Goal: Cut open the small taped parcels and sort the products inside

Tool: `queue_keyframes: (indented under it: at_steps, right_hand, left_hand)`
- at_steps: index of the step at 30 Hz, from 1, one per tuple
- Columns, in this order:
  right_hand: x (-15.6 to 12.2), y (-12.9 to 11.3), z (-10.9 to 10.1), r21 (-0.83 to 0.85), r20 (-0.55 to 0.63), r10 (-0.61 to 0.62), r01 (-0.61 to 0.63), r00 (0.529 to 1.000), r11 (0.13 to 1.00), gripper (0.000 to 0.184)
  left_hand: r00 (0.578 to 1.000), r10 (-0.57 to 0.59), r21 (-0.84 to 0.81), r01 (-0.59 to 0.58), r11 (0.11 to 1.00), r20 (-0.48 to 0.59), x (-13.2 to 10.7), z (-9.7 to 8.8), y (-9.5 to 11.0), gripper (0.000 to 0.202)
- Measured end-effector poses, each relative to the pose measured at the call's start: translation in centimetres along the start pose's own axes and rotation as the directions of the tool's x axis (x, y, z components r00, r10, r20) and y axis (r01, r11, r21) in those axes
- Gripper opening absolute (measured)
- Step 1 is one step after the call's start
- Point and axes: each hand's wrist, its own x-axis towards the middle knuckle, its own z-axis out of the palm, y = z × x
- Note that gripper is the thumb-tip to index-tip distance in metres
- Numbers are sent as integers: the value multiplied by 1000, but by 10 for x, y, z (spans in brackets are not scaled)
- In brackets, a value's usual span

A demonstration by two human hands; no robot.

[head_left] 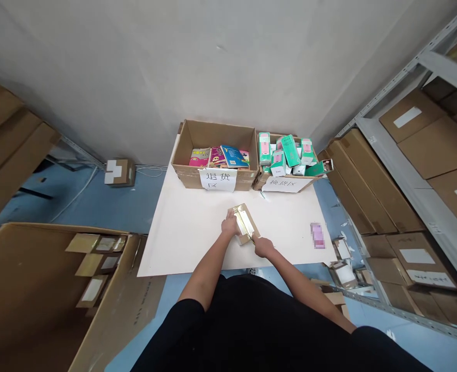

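A small brown cardboard parcel (245, 223) sealed with shiny yellow tape lies on the white table (182, 232). My left hand (229, 226) is closed on the parcel's left edge and holds it down. My right hand (263, 247) is closed just below the parcel's lower right corner, gripping a thin tool I cannot make out, whose tip touches the parcel.
At the table's back stand a labelled box of books (215, 155) and a labelled box of green and pink packs (290, 157). A small pink item (317, 235) lies at right. A big open carton (58, 289) stands at left, shelves of cartons (406, 196) at right.
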Motion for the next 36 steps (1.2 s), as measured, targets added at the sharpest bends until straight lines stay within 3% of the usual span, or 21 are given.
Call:
queue_keyframes:
  at_steps: [3, 5, 8, 11, 14, 17, 20, 23, 25, 28, 32, 36]
  right_hand:
    - [-13, 15, 7, 25, -15, 3, -3, 1000, 1000, 60]
    - [-17, 32, 9, 142, -97, 31, -17, 995, 990, 50]
    - [-13, 57, 20, 407, -253, 230, -113, 940, 907, 51]
    - [9, 62, 36, 607, -225, 422, -213, 878, 766, 67]
    - [44, 53, 41, 702, -189, 469, -216, 863, 679, 79]
    - [75, 48, 24, 736, -235, 465, -156, 854, 659, 78]
    - [94, 58, -1, 724, -298, 399, -67, 867, 686, 64]
    - [98, 76, -13, 820, -288, 418, -4, 862, 572, 43]
    - [96, 88, -8, 910, -246, 441, 48, 863, 413, 35]
    - [88, 100, 10, 966, -160, 358, 71, 920, 248, 24]
    - [77, 107, 27, 972, -79, 257, 17, 963, 235, 21]
    - [73, 103, 25, 955, -76, 244, 0, 967, 297, 36]
  left_hand:
    - [1000, -6, 11, 6, 1000, 5, -1, -1, -1, 118]
    - [1000, -2, 27, 2, 1000, 7, -3, -2, -1, 116]
    - [1000, -16, 46, 16, 999, -10, -7, 0, 6, 112]
    - [997, -55, 77, 58, 995, -48, -14, 10, 18, 106]
    - [991, -100, 122, 110, 986, -91, -27, 25, 30, 92]
    - [978, -157, 156, 178, 971, -140, -42, 35, 37, 76]
    - [970, -215, 187, 233, 954, -113, -49, 30, 39, 66]
    - [975, -206, 228, 221, 948, -90, -46, 13, 40, 53]
    - [987, -108, 235, 133, 963, -117, -40, 4, 40, 44]
    - [995, 50, 204, -33, 978, -81, -29, 0, 36, 31]
    - [997, 67, 161, -61, 985, -38, -21, 8, 28, 28]
    - [998, 56, 159, -49, 986, -41, -17, 14, 23, 38]
